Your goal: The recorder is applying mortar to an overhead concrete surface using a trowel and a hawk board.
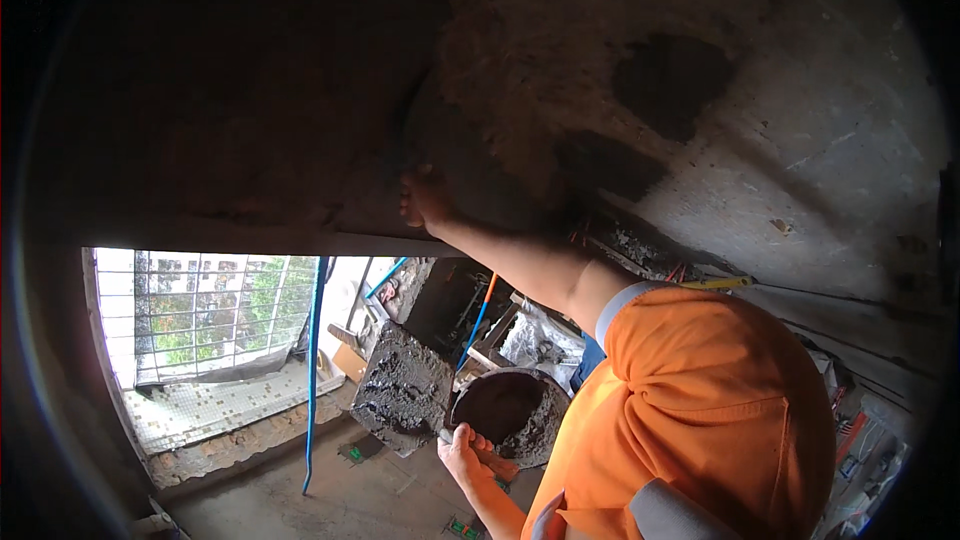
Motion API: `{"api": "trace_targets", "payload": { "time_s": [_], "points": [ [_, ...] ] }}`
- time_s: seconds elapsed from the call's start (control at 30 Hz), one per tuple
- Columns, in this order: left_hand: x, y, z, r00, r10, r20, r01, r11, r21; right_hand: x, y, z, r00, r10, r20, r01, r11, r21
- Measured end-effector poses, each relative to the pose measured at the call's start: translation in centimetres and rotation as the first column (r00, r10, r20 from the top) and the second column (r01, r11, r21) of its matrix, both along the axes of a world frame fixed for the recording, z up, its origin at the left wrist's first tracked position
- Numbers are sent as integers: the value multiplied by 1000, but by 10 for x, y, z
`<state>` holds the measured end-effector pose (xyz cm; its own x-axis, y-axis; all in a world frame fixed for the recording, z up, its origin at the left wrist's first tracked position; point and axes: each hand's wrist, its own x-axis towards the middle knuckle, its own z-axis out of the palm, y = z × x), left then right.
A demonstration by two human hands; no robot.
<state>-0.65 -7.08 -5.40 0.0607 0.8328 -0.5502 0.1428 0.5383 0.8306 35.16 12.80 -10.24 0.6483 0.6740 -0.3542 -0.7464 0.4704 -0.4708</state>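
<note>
My right hand (426, 200) is raised on a stretched arm against a dark, plastered surface overhead. Its fingers are curled, and a faint dark edge runs up beside them; deep shadow hides what they hold. Lower down, my left hand (468, 454) grips a plasterer's hawk (404, 388) at its near corner. Wet grey mortar covers the square board in rough lumps. Just behind the left hand stands a round bucket (545, 425), its rim and inner wall caked with mortar.
A blue pole (314, 380) stands left of the hawk, before a gridded window (220, 310) with a tiled sill (215, 408). An orange-and-blue stick (478, 318) leans beside crumpled plastic sheeting (540, 342). Dark damp patches (672, 85) mark the grey surface at upper right. Small green items (355, 454) lie on the floor.
</note>
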Motion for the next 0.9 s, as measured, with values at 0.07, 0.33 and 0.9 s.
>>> {"api": "trace_targets", "payload": {
  "time_s": [0.07, 0.33, 0.9],
  "points": [
    [-2, -2, -1, 1000, 6, 22, -5, 1000, -21, -15, 18, 12, 1000, 9, -25, -8, 1000, 19],
    [5, 2, 5, 998, -33, 61, 32, 999, 18, -65, 4, 113, 992, 96, -81, -83, 985, 151],
    [13, 13, -12, 990, -113, 88, 107, 991, 76, -151, -139, 189, 646, 582, 494, -735, 650, 195]
  ]
}}
